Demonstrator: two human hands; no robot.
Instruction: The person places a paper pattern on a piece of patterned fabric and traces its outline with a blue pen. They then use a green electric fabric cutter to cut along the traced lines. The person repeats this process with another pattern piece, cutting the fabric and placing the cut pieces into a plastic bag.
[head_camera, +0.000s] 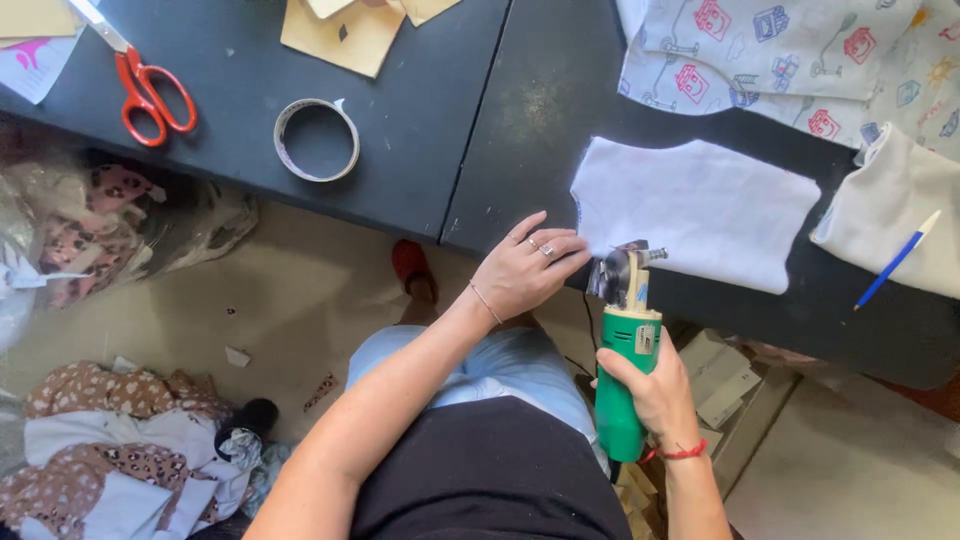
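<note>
My left hand (522, 270) lies flat, fingers spread, on the table edge at the white fabric piece (700, 210); my right hand (655, 390) is wrapped around the green electric cutter (622, 370). The black table (420, 140) fills the upper frame over a beige floor (300, 290) with fabric scraps (120, 450) lower left. The cutter stands lower centre, long axis vertical, blade head pointing up at the fabric. Red scissors (145, 85) and a tape roll (316, 140) lie upper left.

A small white rectangular label (646, 339) sat on the green cutter (620, 400); flattened pale cardboard boxes (722, 375) lay on the floor beneath.
</note>
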